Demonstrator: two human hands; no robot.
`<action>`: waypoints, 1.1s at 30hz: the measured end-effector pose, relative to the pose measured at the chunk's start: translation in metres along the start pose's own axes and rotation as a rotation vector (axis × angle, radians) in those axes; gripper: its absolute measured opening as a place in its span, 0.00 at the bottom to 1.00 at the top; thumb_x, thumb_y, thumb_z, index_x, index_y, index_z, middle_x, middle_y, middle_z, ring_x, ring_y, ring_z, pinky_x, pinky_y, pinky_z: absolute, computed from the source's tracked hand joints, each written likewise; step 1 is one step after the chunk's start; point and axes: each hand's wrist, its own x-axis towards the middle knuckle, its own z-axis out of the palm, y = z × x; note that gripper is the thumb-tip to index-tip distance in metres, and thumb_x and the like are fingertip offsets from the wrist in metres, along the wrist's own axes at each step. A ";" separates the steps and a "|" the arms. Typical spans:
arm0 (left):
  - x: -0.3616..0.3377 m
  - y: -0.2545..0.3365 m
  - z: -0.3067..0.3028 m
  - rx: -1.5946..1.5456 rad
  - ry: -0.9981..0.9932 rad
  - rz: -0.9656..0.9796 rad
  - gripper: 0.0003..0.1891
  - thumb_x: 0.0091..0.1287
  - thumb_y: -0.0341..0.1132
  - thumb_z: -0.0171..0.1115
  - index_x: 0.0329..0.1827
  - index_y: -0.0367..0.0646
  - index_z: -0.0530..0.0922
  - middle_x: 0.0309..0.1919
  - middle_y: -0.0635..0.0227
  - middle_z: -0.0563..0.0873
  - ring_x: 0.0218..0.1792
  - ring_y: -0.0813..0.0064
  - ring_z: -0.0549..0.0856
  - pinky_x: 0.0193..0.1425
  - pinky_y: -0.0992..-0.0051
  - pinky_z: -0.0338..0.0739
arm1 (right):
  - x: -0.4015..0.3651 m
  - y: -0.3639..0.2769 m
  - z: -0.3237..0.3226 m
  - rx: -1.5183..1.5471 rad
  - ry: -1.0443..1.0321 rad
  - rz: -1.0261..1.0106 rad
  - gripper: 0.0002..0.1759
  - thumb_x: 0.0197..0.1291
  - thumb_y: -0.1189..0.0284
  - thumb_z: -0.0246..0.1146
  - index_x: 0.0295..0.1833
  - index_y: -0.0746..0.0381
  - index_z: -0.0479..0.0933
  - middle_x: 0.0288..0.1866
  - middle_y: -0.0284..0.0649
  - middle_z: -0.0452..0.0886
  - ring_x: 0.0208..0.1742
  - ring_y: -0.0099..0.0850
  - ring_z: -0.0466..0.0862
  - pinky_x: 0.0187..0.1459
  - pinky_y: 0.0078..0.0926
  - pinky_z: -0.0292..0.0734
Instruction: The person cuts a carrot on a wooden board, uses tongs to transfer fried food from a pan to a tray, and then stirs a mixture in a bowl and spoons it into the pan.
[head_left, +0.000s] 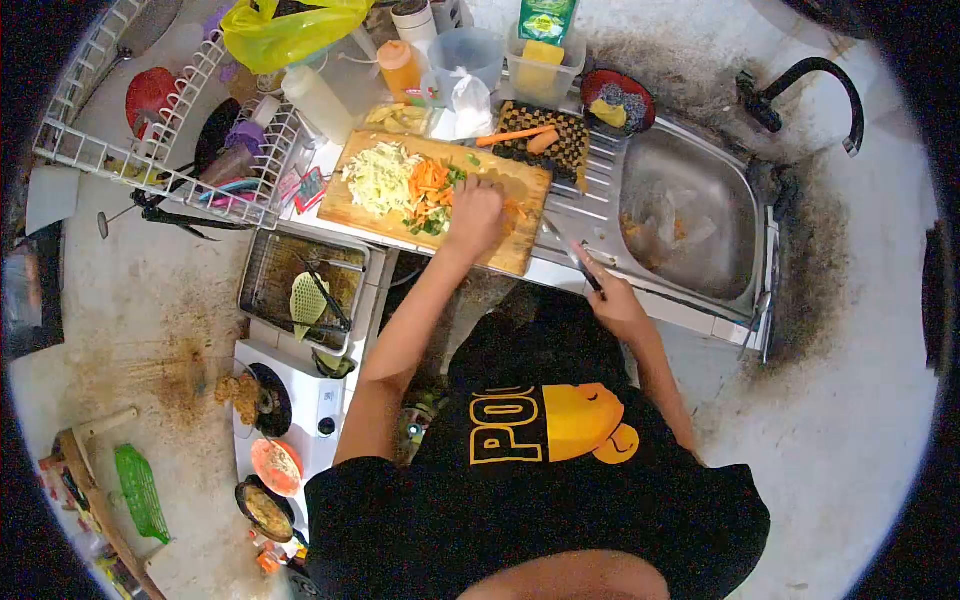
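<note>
My left hand (478, 212) is over the wooden cutting board (520, 190), its fingers curled down beside the chopped vegetables. What lies beneath its fingers is hidden. On the board, shredded cabbage (380, 178) is heaped at the left, with sliced carrot (430, 182) next to it and chopped greens (428, 222) below. My right hand (618, 303) grips a knife (572, 250) by its dark handle, off the board's right edge, blade pointing up and left. A whole carrot (515, 136) and a shorter carrot piece (542, 141) rest on a woven mat (565, 150) behind the board.
A steel sink (690, 285) with a black faucet (815, 65) is at the right. Bottles, including an orange one (399, 68), stand behind the board. A white dish rack (265, 205) is at the left, above a metal basin (262, 320) and a white stove (310, 400).
</note>
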 end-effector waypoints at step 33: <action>-0.058 0.045 0.012 -0.914 0.271 -1.206 0.08 0.48 0.28 0.69 0.18 0.30 0.83 0.14 0.63 0.84 0.17 0.77 0.85 0.22 0.78 0.78 | 0.055 -0.016 0.009 -0.354 -0.301 -0.282 0.44 0.61 0.80 0.52 0.77 0.32 0.47 0.20 0.52 0.77 0.24 0.50 0.80 0.29 0.50 0.75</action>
